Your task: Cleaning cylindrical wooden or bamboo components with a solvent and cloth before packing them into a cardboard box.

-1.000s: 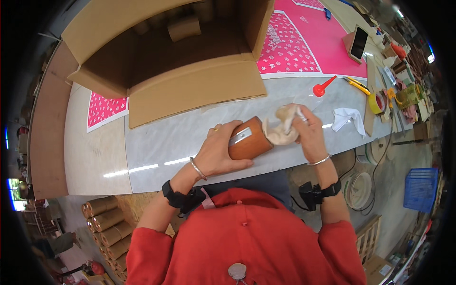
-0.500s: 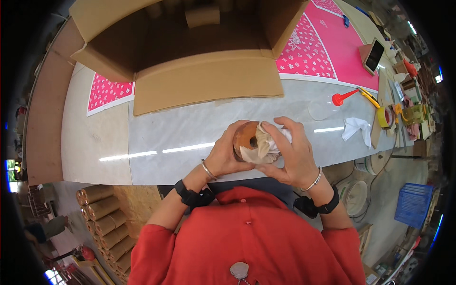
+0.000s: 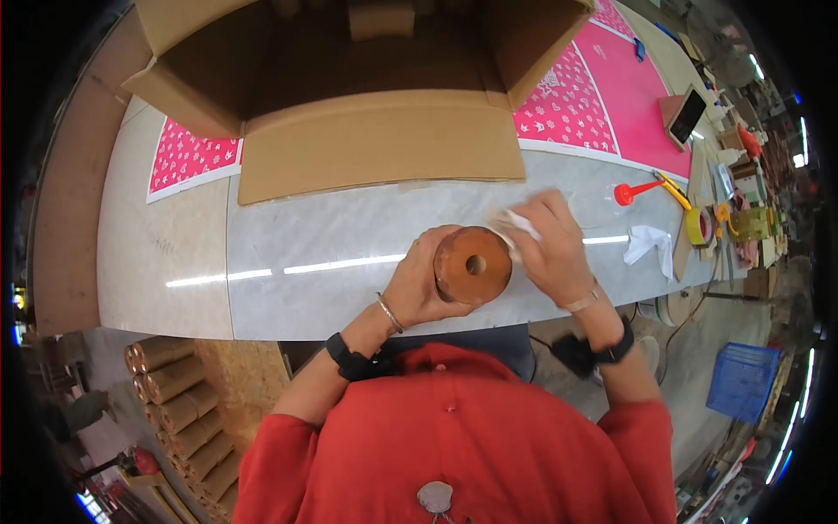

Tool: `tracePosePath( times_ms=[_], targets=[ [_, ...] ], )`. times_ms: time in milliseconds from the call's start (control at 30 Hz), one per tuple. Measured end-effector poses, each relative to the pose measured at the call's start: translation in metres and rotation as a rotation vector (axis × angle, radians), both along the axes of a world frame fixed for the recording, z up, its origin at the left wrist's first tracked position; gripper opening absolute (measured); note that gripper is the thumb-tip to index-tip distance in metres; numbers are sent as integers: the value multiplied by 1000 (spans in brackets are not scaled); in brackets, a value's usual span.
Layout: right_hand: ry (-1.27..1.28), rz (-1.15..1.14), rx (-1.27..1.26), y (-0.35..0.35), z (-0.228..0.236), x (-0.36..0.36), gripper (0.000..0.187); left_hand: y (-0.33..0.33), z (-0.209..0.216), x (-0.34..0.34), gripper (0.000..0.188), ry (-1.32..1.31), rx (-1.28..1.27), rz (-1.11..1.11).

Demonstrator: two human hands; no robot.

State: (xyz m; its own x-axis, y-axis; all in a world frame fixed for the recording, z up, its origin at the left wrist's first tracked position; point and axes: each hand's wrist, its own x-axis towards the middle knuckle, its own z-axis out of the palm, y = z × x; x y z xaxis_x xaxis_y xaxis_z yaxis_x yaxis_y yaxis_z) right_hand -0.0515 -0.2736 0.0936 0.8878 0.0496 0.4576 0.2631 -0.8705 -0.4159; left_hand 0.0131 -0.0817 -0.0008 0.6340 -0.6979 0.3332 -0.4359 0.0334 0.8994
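My left hand (image 3: 417, 278) is closed round the side of a brown round piece (image 3: 491, 267) with a hole through the middle of its flat face. That face tilts up toward me, above the near part of the grey tabletop. In my right hand (image 3: 556, 249) a crumpled white cloth (image 3: 520, 225) is bunched between the fingers. It is at the upper right edge of the round piece, and motion blurs it; whether it touches the piece I cannot tell.
Beyond my hands an open cardboard box (image 3: 375, 148) stands on pink printed sheets (image 3: 567, 105). At right lie a red-nozzled bottle (image 3: 625, 194), a white rag (image 3: 650, 247), yellow tape (image 3: 698, 227) and a propped phone (image 3: 687, 118). Brown rolls (image 3: 181, 384) are stacked lower left; a blue crate (image 3: 742, 382) stands at right.
My right hand has moved the cloth off the round piece's face to its upper right edge, uncovering the face and its hole. My left hand keeps its hold.
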Motion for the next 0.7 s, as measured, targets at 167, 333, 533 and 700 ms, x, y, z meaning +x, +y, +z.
tracePosePath(
  times_ms=[167,333,533,700],
  targets=[
    [-45,227,94,46,10,-12,18,-5,4,0,91,-131,83,14],
    [-60,180,25,34,-5,36,17,-8,12,3,90,309,207,-146],
    [28,336,-39,45,6,-31,17,-8,1,0,87,-14,11,-11],
    [-80,323,-17,50,-5,19,18,-1,-12,5,81,-194,109,-161]
  ],
)
